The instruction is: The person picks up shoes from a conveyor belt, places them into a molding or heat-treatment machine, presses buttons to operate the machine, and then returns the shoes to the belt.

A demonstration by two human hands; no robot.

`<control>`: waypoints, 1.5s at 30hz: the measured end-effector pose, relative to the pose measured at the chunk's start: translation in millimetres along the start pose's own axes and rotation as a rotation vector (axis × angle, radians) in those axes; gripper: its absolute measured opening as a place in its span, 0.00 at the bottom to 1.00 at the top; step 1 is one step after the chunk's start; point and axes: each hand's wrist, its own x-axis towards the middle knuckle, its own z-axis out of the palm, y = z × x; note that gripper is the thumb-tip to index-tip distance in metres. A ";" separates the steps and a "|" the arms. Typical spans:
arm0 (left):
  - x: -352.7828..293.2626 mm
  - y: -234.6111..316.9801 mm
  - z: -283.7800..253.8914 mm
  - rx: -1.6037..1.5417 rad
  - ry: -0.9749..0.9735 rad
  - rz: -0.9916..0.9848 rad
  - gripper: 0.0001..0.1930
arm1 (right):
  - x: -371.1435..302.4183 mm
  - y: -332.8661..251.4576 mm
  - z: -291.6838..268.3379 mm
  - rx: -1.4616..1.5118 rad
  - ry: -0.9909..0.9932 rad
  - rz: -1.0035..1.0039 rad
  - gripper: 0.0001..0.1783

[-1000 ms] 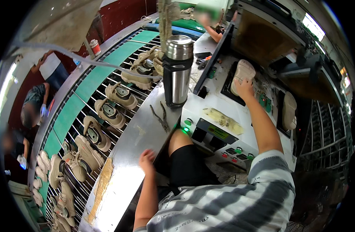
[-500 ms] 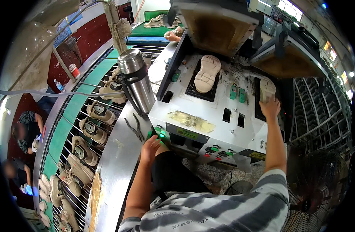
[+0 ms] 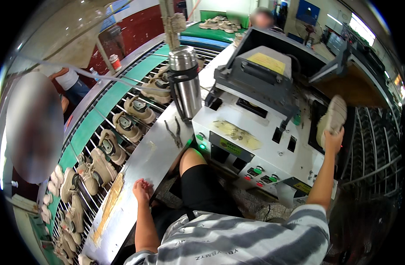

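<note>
Shoe (image 3: 336, 114) clamped near one end in right hand (image 3: 333, 140), could slip if bumped; left hand (image 3: 142, 190) empty, loosely curled.

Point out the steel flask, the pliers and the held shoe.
Steel flask (image 3: 190, 93): head view, metal body.
Pliers (image 3: 178, 140): head view, where the handles meet.
Held shoe (image 3: 334, 116): head view, near its middle.

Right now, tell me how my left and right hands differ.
Your left hand looks empty and loosely curled; your right hand grips a shoe. The left hand is at the bench; the right hand is at the right side of the machine. Both are bare.
</note>
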 end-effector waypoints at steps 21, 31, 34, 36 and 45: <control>-162.9 65.8 88.4 0.320 -1.109 0.064 0.46 | -335.1 -82.4 34.4 1.619 -1.268 0.216 0.33; -150.8 128.2 -122.8 -0.473 -0.172 0.082 0.45 | -538.8 -323.0 -86.4 1.151 -2.150 -1.243 0.26; -175.4 154.0 -177.7 -0.489 0.145 0.225 0.37 | -562.6 -323.7 -92.3 1.042 -2.287 -1.365 0.25; -189.9 165.5 -189.7 -0.146 0.363 0.470 0.35 | -580.0 -314.5 -78.5 0.925 -2.331 -1.326 0.24; -172.3 132.5 -249.7 0.321 0.325 0.577 0.27 | -607.4 -279.8 -17.8 0.720 -2.340 -0.810 0.17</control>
